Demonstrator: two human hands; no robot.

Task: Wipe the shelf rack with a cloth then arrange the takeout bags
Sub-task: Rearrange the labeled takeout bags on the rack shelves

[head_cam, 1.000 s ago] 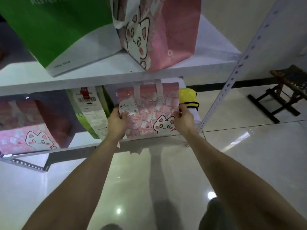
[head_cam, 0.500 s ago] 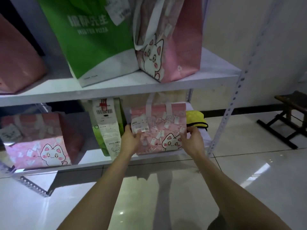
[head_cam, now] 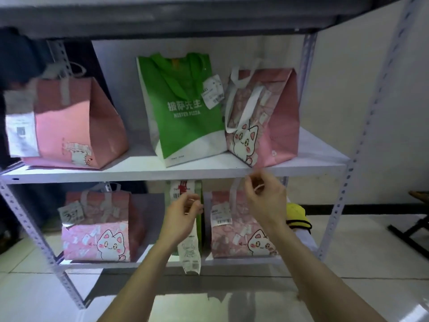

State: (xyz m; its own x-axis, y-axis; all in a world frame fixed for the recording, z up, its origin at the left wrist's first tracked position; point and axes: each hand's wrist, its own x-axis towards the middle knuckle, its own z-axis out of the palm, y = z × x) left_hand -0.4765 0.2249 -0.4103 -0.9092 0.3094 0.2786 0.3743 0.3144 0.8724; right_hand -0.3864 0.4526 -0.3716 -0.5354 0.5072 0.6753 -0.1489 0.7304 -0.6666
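Observation:
The white shelf rack (head_cam: pixel 139 169) holds takeout bags on two levels. On the upper level stand a plain pink bag (head_cam: pixel 74 126), a green pizza bag (head_cam: pixel 183 117) and a pink cat bag (head_cam: pixel 269 117). Below are a pink cat bag (head_cam: pixel 97 231), a narrow green bag with a long receipt (head_cam: pixel 189 254) and another pink cat bag (head_cam: pixel 234 235). A yellow cloth (head_cam: pixel 298 217) lies at the lower shelf's right end. My left hand (head_cam: pixel 183 213) hovers in front of the receipt, fingers loosely curled. My right hand (head_cam: pixel 265 199) is raised by the shelf edge, holding nothing.
Perforated grey uprights (head_cam: pixel 348 173) frame the rack at its corners, with another shelf board (head_cam: pixel 162 22) overhead. A dark wooden stool (head_cam: pixel 415 219) stands on the glossy tile floor at the right. A pale wall is behind the rack.
Both hands have let go of the lower right pink cat bag and lifted toward the middle shelf's edge. My view has risen, showing the upper level fully.

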